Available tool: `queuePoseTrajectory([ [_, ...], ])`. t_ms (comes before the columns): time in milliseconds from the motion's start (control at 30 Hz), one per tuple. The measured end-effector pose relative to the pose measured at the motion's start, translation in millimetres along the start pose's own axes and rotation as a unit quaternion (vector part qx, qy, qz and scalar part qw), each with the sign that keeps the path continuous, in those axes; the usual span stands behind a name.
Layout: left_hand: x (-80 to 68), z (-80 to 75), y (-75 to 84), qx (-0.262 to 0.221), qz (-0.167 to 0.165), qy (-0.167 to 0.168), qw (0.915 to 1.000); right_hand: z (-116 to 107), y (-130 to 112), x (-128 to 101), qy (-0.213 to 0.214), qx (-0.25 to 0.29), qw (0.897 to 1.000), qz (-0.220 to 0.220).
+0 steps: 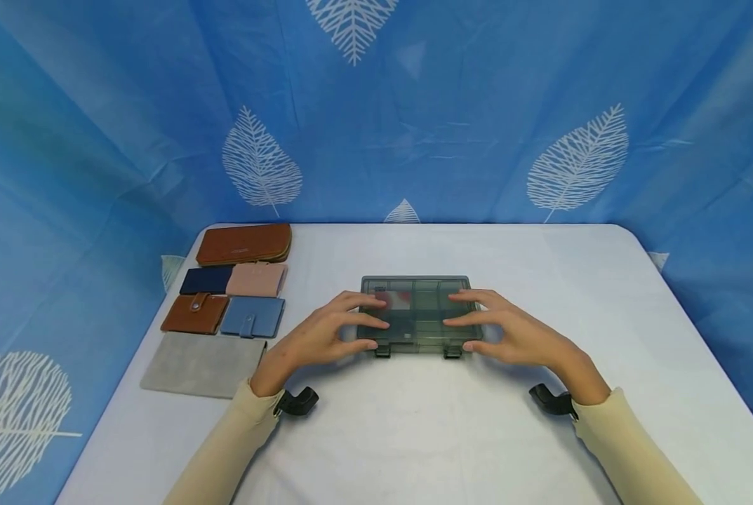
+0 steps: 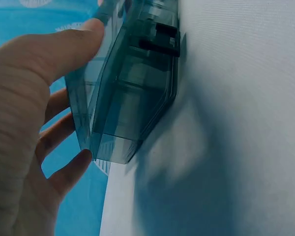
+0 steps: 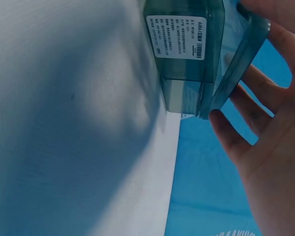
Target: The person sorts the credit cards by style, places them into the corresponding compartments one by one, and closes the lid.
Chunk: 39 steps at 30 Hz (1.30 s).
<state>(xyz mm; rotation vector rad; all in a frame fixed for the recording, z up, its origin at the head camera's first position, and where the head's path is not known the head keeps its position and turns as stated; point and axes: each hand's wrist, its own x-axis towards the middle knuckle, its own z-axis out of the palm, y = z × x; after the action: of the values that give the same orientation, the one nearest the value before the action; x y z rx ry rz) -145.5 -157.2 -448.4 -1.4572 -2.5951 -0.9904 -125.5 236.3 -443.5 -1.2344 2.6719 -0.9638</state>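
**Hands lift lid of compartment box**

Wallets [image 1: 234,294] lie in rows at the table's [image 1: 603,315] left edge. Mid-table sits a smoky plastic compartment box [image 1: 422,315]. The left hand [image 1: 325,337] and the right hand [image 1: 518,333] pinch its lid [image 2: 86,105] edges, thumbs at the front, raising it slightly ajar.

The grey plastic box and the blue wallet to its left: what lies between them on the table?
In the head view, only the left hand and bare white table lie between the box and the blue wallet.
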Motion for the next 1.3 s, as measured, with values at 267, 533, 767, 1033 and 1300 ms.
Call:
queuePoseTrajectory([
  [267, 0.6, 3.1, 0.5, 0.005, -0.01, -0.019, 0.9998, 4.8, -1.5, 2.5, -0.006, -0.013, 1.0, 0.0],
  [533, 1.5, 4.8, 2.8, 0.028, -0.012, -0.035, 0.9989, 9.7, -7.3, 4.9, -0.012, -0.072, 0.997, -0.008],
  [767, 8.1, 16.5, 7.3, 0.144, 0.01, -0.011, 0.9894, 20.1, -13.1, 9.1, 0.01, -0.122, 0.992, 0.007],
  [1033, 9.7, 17.7, 9.3, 0.164, 0.02, -0.012, 0.9862, 17.1, -9.4, 7.6, 0.009, -0.122, 0.993, 0.004],
  [1300, 7.8, 13.6, 8.5, 0.101, 0.018, -0.003, 0.9947, 10.0, -7.3, 5.8, -0.001, -0.094, 0.995, -0.01],
])
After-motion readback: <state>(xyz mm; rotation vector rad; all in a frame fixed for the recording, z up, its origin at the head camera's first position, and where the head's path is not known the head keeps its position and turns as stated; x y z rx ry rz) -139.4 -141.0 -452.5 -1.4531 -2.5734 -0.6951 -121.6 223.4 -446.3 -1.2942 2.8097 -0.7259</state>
